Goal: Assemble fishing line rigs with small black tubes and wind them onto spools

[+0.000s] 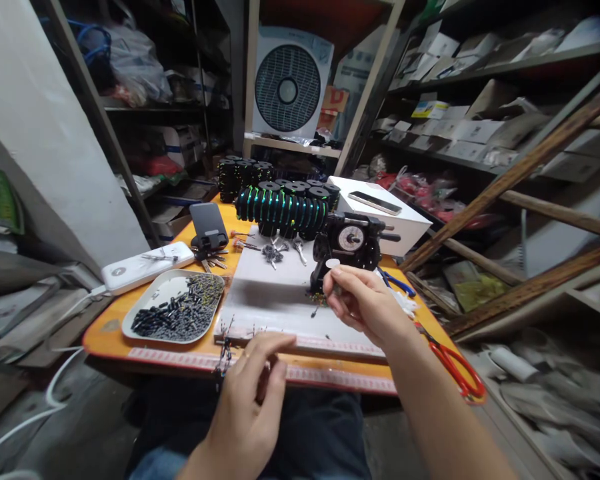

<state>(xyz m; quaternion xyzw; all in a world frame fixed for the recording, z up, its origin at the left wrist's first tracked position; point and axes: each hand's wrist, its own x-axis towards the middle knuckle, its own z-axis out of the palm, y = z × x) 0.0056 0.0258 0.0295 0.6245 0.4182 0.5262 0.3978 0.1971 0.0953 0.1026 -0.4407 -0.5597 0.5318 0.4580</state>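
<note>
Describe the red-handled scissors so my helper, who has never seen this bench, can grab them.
Start at the orange table and go to its near right corner. The scissors lie there, just beyond the right hand's forearm. Their bright red loop handles set them apart from the blue-handled pliers farther back.

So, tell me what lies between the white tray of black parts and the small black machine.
In the head view, a grey work mat spans the stretch from the tray to the machine, mostly bare.

One head-worn view, looking forward and down.
It sits close above the bench (110,333), facing the shelves (480,73) beyond.
</note>
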